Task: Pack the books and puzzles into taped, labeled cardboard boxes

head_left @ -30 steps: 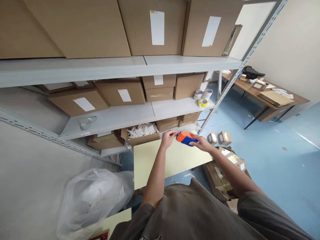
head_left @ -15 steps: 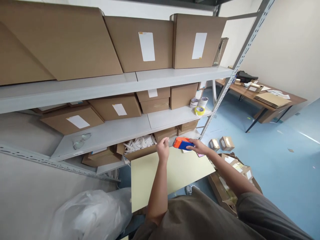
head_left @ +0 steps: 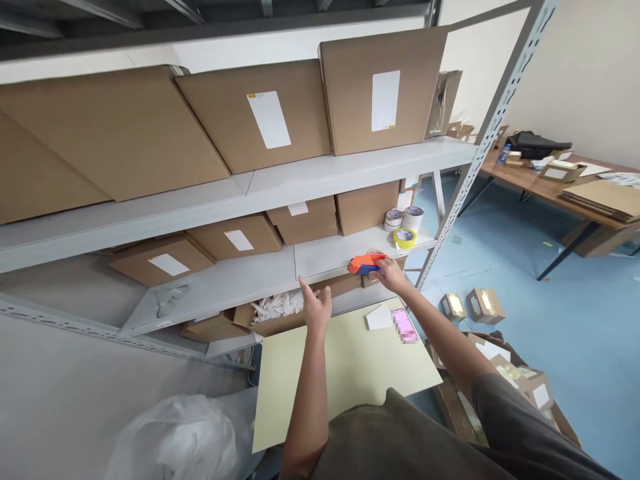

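My right hand (head_left: 391, 273) grips an orange and blue tape dispenser (head_left: 365, 264) and holds it at the front edge of the middle shelf (head_left: 325, 253) of a grey metal rack. My left hand (head_left: 316, 305) hangs free to the left of it, fingers spread, holding nothing, just below the shelf edge. Under both arms lies a pale yellow table top (head_left: 345, 363) with a white paper slip (head_left: 379, 318) and a small pink item (head_left: 404, 327) on it.
Brown cardboard boxes (head_left: 383, 90) with white labels fill the upper and middle shelves. Tape rolls (head_left: 405, 227) stand at the shelf's right end. An open box of white pieces (head_left: 277, 308) sits on the lower shelf. Small boxes (head_left: 483, 303) lie on the blue floor; a wooden desk (head_left: 565, 190) stands right.
My left hand let go of the tape dispenser and opened. My right hand carried the dispenser up and forward to the middle shelf edge. The view tilted upward.
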Demonstrator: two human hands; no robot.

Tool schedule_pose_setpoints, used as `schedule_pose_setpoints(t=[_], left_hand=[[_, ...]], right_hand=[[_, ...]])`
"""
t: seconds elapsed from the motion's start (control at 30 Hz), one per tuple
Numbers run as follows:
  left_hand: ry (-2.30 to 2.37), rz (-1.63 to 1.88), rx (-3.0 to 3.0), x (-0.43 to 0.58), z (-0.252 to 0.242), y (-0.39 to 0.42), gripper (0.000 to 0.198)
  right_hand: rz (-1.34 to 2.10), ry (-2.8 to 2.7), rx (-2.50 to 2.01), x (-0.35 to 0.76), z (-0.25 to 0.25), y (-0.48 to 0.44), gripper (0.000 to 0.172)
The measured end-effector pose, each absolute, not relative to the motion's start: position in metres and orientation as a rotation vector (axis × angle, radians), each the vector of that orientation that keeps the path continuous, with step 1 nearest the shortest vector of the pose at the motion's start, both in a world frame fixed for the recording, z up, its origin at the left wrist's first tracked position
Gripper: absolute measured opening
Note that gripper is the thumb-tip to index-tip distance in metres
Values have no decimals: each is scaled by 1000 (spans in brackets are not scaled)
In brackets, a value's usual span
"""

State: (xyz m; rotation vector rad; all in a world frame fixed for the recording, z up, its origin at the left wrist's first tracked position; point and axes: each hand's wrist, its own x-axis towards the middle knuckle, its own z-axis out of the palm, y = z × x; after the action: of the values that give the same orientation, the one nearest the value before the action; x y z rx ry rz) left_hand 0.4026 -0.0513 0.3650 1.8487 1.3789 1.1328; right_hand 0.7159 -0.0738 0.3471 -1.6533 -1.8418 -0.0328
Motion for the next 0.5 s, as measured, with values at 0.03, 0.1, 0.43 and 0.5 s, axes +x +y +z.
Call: schedule_pose_setpoints(t=[0.03, 0.1, 0.43, 0.5], left_hand=[[1396, 1141, 1821, 401, 363, -51, 99], [1420, 1140, 1772, 399, 361, -54, 96], [1593, 1093, 1674, 377, 363, -84, 53], [1656, 1097, 1649, 371, 364, -86, 43]], right_hand=[[-34, -1859, -1668, 728, 347, -58, 28], [-23, -1879, -1725, 748, 346, -26, 29], [78, -1829, -1968, 778, 323, 46, 41], [8, -1757, -1911, 774, 322, 41, 47]])
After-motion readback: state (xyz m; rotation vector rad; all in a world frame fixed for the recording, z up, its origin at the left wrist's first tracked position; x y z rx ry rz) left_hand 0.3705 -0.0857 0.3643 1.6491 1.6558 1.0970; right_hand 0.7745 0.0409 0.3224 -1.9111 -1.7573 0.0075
